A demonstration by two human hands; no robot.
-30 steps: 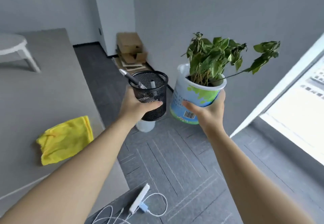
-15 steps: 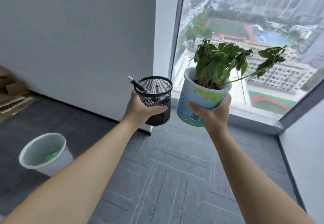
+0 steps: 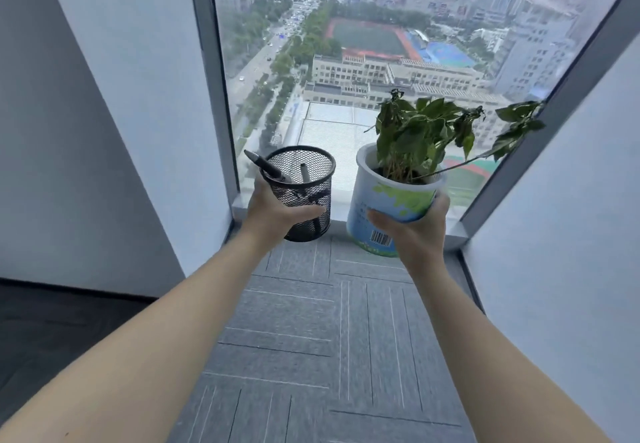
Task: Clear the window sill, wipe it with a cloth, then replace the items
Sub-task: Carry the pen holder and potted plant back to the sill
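Observation:
My left hand (image 3: 273, 214) grips a black mesh pen holder (image 3: 304, 196) with pens standing in it. My right hand (image 3: 415, 231) grips a white and blue pot (image 3: 384, 207) holding a leafy green plant (image 3: 426, 130). Both are held up in the air in front of the low grey window sill (image 3: 339, 214), which runs along the bottom of the big window. Most of the sill is hidden behind the two items.
White wall panels (image 3: 121, 113) flank the window niche on the left and right (image 3: 571, 217). Grey carpet tiles (image 3: 329, 321) cover the floor up to the sill. A city view fills the glass (image 3: 363, 44).
The view has swung from the room with the table and yellow cloth to face the window head-on. Both hands still carry the pen holder and the plant, now closer to the sill.

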